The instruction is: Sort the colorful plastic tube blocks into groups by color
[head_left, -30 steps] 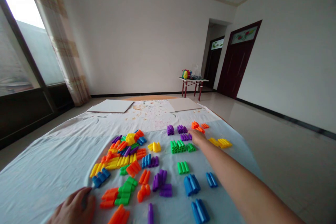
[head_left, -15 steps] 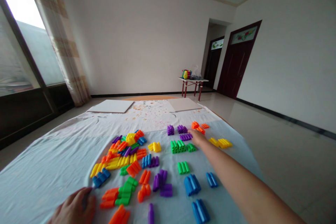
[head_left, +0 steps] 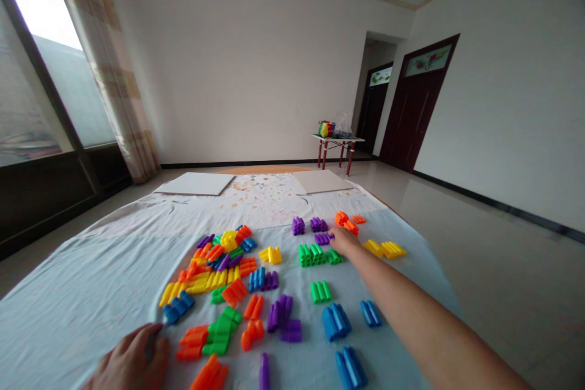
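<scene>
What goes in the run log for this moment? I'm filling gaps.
right hand: touching purple blocks | left hand: resting on cloth

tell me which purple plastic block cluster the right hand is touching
The small purple plastic block cluster at the right hand fingertips, nearer than the two purple clusters behind it.

The toy blocks point(head_left: 315, 254) look like smooth, glossy plastic. The desk's cover point(head_left: 91, 274) is matt, wrinkled cloth — pale blue, stained further back. The floor point(head_left: 493, 262) is polished tile, shiny.
</scene>
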